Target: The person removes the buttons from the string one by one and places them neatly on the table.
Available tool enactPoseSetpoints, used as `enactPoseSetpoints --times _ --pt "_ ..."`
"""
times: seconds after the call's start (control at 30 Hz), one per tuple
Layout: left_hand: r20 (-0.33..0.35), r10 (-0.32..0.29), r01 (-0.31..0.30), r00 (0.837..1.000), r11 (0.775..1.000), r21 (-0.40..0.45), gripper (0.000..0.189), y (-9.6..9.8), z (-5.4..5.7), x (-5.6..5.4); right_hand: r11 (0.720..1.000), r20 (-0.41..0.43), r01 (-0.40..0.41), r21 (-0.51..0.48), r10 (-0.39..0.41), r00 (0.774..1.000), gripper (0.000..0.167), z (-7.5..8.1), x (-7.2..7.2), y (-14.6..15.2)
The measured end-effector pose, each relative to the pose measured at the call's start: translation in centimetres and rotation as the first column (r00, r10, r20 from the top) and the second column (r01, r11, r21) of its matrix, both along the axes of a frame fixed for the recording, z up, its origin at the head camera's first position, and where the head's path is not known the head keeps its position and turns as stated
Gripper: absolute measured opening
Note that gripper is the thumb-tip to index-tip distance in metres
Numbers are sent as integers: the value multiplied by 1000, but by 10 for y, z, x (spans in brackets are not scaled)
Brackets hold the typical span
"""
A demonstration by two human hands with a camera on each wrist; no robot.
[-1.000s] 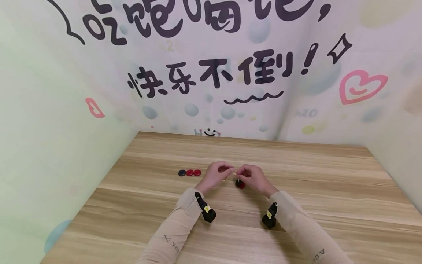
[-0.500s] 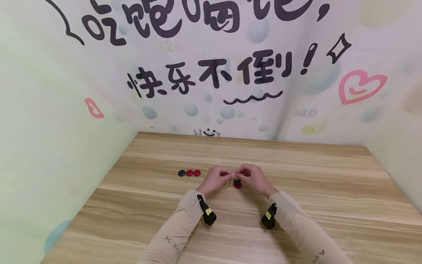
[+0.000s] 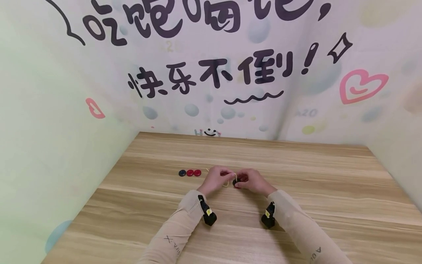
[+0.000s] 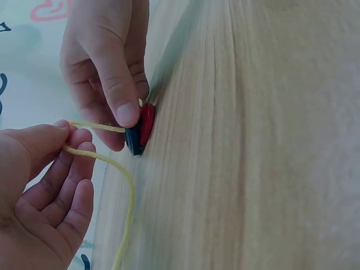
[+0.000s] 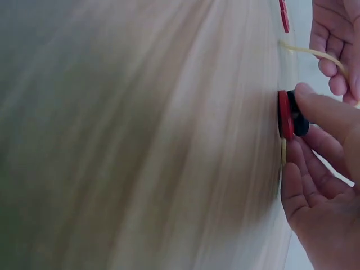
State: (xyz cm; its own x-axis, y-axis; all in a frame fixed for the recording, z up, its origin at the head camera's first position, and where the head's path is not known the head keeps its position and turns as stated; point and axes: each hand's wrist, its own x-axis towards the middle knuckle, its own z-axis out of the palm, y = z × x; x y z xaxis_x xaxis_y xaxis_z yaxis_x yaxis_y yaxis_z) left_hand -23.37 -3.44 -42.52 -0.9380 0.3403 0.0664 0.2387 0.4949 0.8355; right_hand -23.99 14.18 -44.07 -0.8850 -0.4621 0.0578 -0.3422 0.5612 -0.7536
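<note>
We take the dark disc as our landmark: it stands low over the wooden table, in the right hand, whose thumb is against it with the fingers about the opposite side, a narrow pinch with little gap beyond the disc's own thickness. A red disc is pressed flat against the dark disc on the table side; past that red face we see a dark edge in the right wrist view, and cannot tell whether it is another disc or shadow. Just left of the dark disc we find the left hand, thumb and forefinger closed together on the yellow string, the other fingers loosely bent. One stretch of string runs from that pinch to the dark disc's face, nearly taut, while the other curves away slack. A short bit of string also shows beyond the red disc in the right wrist view. Farther left of the dark disc, well apart from it, we see a row on the table: a navy disc outermost, then a middle red disc and an inner red disc.
</note>
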Motion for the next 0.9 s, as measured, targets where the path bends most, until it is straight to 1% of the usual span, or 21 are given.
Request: enactPoseSetpoints --times 0.17,0.3,0.47,0.6,0.8,0.9 --pt "-10 -6 6 1000 1000 -4 15 1 1 0 999 -34 4 43 -2 999 18 1 -1 -2" --pt "-14 -6 6 1000 1000 -9 14 1 1 0 998 -51 -14 65 18 999 19 2 -1 -3" --pt "-6 -2 2 1000 1000 -15 14 1 0 0 996 -30 -39 75 41 999 19 3 -2 -4" --pt "-5 -1 1 1000 1000 -8 15 0 0 0 995 -13 -57 77 58 998 12 4 -2 -4" --pt "-23 1 -2 1000 1000 -8 14 -3 -1 1 995 -43 -60 74 64 997 8 3 0 -5" --pt "-18 8 -8 1000 1000 -13 14 -4 -2 1 996 -57 -51 71 55 997 6 2 1 -5"
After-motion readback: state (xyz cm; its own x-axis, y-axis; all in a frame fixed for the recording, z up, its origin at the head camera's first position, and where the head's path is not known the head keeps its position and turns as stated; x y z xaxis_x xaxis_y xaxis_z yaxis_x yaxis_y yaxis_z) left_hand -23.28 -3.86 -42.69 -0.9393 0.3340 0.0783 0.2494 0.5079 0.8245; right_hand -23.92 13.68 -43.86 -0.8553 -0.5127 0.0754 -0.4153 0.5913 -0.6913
